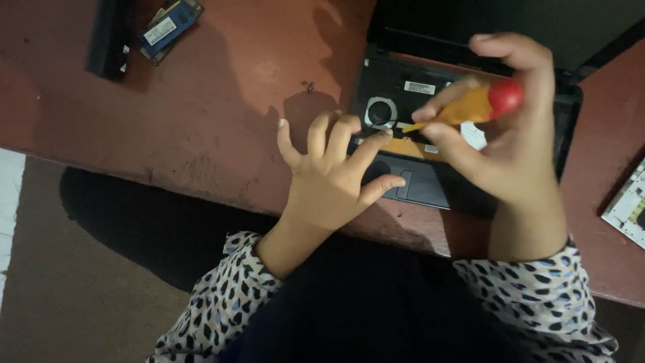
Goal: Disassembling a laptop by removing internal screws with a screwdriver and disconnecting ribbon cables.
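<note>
1. nearest the camera: two sleeves in a spotted pale fabric (537,296) at the bottom edge, forearms reaching up from them toward the work on the table (201,128).
2. right hand (517,148) holds a screwdriver (474,106) with an orange-yellow handle and a red end cap. the fingers are closed around the handle, thumb below and index along the top, a pinch-style hold that reads as suited to turning the tool lightly rather than pushing hard.
3. the screwdriver is tilted, red cap up and to the right, shaft pointing down-left into the opened laptop base (403,87). the tip is hidden behind the left hand's fingertips, so i cannot tell what it meets.
4. left hand (332,175) lies over the near left part of the laptop base, fingers spread wide and holding nothing. index and middle fingertips rest just beside the tool tip, likely to steady it or the part under it.
5. the laptop base is black, lying flat at the table's near edge, with a round fan opening (381,111) exposed just above the left hand's fingertips. an orange-tan strip inside (406,146) runs under the tool; a grey touchpad area (420,185) sits below it.
6. outward: a small screw-like item (308,85) lies loose on the reddish-brown table, apart from the laptop, probably set aside within reach.
7. far upper left: a blue-labelled flat module (168,27) beside a dark block (107,37).
8. right edge: corner of a white board-like piece (628,205), partly out of view.
</note>
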